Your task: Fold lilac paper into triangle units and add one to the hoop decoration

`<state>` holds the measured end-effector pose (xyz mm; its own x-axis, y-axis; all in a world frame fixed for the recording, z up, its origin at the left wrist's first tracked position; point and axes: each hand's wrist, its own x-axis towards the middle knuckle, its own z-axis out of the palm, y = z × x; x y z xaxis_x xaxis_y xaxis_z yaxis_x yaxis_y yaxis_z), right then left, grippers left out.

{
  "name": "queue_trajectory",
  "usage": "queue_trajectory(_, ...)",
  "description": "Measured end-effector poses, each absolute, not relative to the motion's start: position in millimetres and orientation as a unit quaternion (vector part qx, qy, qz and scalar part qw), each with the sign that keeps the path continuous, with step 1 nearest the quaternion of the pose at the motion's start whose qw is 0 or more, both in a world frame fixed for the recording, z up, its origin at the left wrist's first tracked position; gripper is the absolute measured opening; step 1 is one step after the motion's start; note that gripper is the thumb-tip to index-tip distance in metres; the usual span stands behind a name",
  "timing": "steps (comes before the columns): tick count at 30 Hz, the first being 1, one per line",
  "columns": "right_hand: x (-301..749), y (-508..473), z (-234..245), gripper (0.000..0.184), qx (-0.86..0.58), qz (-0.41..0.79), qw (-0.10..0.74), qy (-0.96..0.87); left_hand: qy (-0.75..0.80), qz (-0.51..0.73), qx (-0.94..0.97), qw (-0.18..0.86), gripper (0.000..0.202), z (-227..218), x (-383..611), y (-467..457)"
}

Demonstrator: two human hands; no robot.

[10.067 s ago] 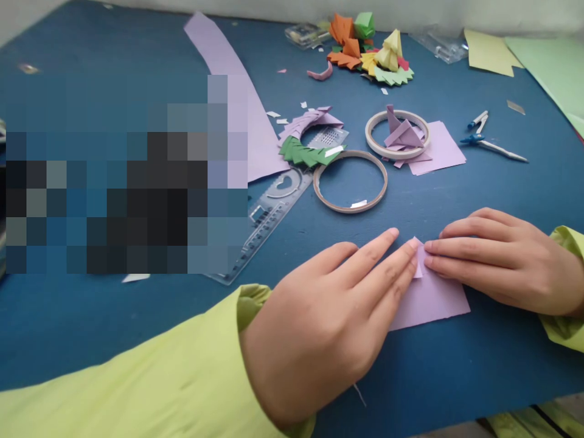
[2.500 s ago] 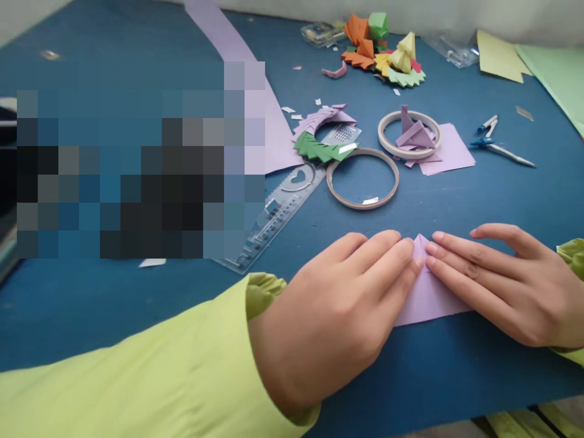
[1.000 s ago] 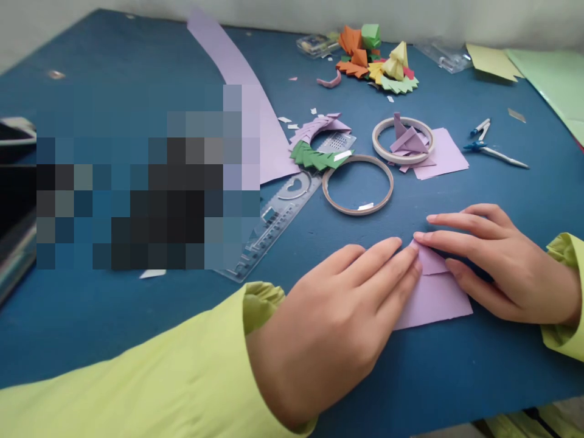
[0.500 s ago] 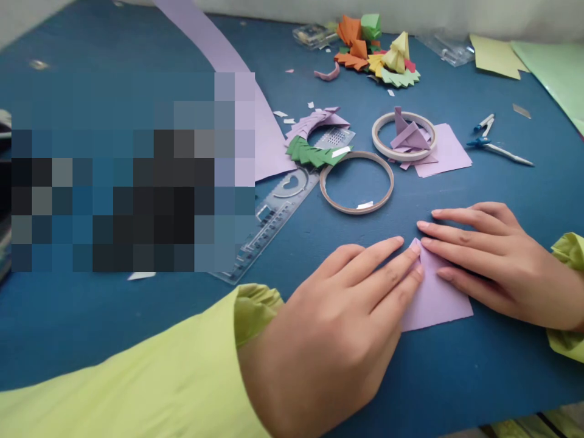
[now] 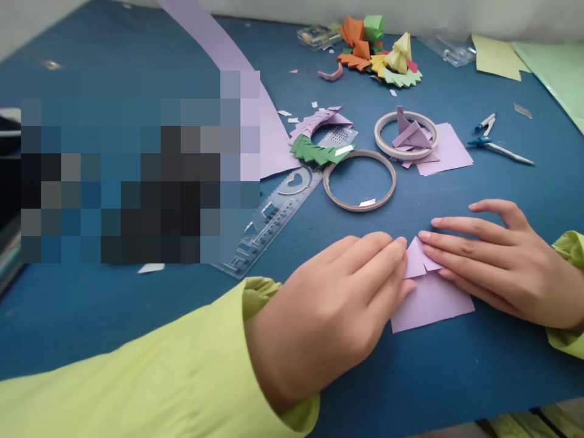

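A purple sheet of paper [image 5: 433, 307] lies on the blue table, its two top corners folded down into a point with a narrow gap between the flaps. My left hand [image 5: 340, 304] is closed at the paper's left edge, fingers bent together and thumb by the left flap, pinching that side. From the right, my right hand [image 5: 497, 261] rests with fingers stretched out, the lower ones lying across the right flap and hiding part of it. Its upper fingers are spread over the table.
Beyond my hands lie two tape rings [image 5: 326, 188], a clear ruler [image 5: 274, 213], a ring of green and purple folded pieces [image 5: 314, 149], stacked purple sheets [image 5: 449, 149] and a compass [image 5: 493, 143]. Colourful folded paper [image 5: 358, 45] sits farther back. The left area is pixelated.
The left fingers have drawn back left and curled, uncovering the left flap and the gap between flaps. My right hand stays at the right side, its index finger shifting slightly.
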<state>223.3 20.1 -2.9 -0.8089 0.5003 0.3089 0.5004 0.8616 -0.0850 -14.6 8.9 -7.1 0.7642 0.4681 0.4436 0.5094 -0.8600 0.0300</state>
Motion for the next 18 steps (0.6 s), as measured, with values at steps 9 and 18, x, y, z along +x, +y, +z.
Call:
queue_trajectory(9,224,19,-3,0.025,-0.234,-0.035,0.155,-0.959,-0.247,-0.224,-0.943,0.018,0.031,-2,-13,12)
queue_trajectory(18,225,19,-4,0.025,-0.235,-0.034,0.155,-0.959,-0.214,-0.196,-0.956,0.037,0.042,1,-17,11)
